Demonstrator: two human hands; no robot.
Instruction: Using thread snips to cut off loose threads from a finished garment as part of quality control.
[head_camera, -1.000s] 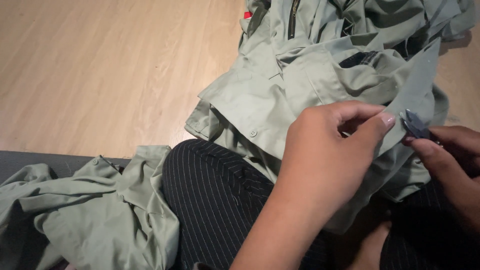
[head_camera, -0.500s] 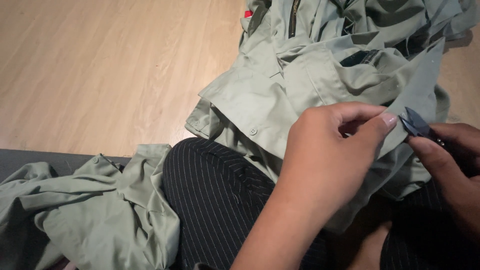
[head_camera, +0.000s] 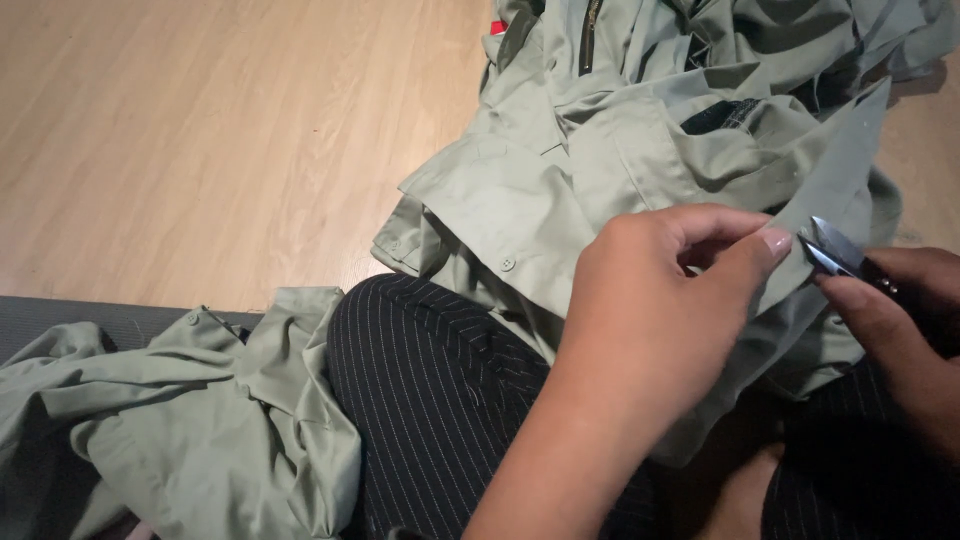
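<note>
1. I'm seeing the left hand (head_camera: 650, 320) pinching the sage-green cotton shirt's (head_camera: 560, 190) edge over the lap.
2. Right hand (head_camera: 900, 330) fingers are gripping small metal thread snips (head_camera: 832, 250) at that edge.
3. Second green shirt (head_camera: 180, 420) is lying aside; trimming looks midway.

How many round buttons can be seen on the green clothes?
4: one on the shirt placket, two on the cuff near the floor, one on the left garment. Folds may hide more.

Counted: 2 hands, left (head_camera: 650, 300) & right (head_camera: 900, 330); 1 pair of small snips (head_camera: 835, 250); 2 heaps of green garments, 1 big (head_camera: 600, 160), 1 smaller (head_camera: 200, 420); approx. 3 buttons visible.
</note>
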